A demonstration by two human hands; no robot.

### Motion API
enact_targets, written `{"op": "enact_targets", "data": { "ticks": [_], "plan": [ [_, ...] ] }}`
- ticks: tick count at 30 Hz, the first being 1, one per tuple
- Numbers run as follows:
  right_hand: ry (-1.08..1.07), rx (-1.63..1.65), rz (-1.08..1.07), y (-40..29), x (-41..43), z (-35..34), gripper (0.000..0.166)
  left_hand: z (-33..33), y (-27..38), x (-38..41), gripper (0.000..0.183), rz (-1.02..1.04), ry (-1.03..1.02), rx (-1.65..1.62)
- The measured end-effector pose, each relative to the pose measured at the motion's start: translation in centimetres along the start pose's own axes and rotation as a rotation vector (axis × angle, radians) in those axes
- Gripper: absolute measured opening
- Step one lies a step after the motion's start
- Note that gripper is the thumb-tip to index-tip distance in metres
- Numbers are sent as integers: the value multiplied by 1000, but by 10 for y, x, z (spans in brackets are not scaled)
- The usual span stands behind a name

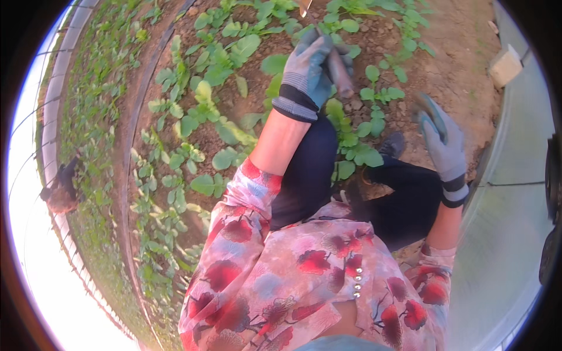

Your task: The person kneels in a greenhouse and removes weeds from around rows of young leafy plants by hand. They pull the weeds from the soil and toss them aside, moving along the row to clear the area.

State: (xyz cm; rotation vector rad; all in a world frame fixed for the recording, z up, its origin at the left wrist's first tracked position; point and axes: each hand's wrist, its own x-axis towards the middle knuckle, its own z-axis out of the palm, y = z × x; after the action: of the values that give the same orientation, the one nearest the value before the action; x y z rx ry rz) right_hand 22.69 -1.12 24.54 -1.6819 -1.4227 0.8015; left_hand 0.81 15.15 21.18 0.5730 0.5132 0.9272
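My left hand (309,66), in a grey and teal work glove, grips the wooden handle (340,72) of a small hand tool, perhaps a hoe. Its metal blade (305,7) is cut off by the top edge of the view. Leafy green seedlings (347,25) grow in the soil around the tool. My right hand (441,140), gloved alike, hovers above the bare earth by my knee. Its thumb and fingers are apart, slightly blurred, with nothing visible between them. A short row of seedlings (362,153) stands between my two hands, close to my shoe (392,145).
A dark drip hose (131,131) runs along the bed at left, with more plants (94,109) beyond. Another person (61,188) is at the far left. On the right, a pale block (506,66) rests by a low plastic-sheet wall (513,162) beside the dirt path (461,66).
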Motion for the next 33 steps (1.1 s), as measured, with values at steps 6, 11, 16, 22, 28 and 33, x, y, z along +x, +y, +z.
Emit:
{"op": "enact_targets", "data": {
  "ticks": [6, 11, 16, 22, 28, 33],
  "plan": [
    [37, 676, 200, -28, 9, -14, 43, 104, -55, 0, 26, -51, -248, 123],
    [55, 648, 226, -1, 12, -25, 47, 117, -129, 17, 23, -156, -118, 149],
    [30, 776, 444, 16, 5, -43, 44, 100, -148, 28, 22, -227, -376, 450],
    [151, 841, 578, 44, -2, -61, 45, 104, -127, 22, 29, 306, -307, 1393],
    [316, 834, 587, 84, 4, -80, 45, 94, -107, 14, 36, 253, -590, 1497],
    [368, 505, 840, 177, -33, -80, 38, 88, -105, -1, 40, 392, -980, 2209]
  ]
}}
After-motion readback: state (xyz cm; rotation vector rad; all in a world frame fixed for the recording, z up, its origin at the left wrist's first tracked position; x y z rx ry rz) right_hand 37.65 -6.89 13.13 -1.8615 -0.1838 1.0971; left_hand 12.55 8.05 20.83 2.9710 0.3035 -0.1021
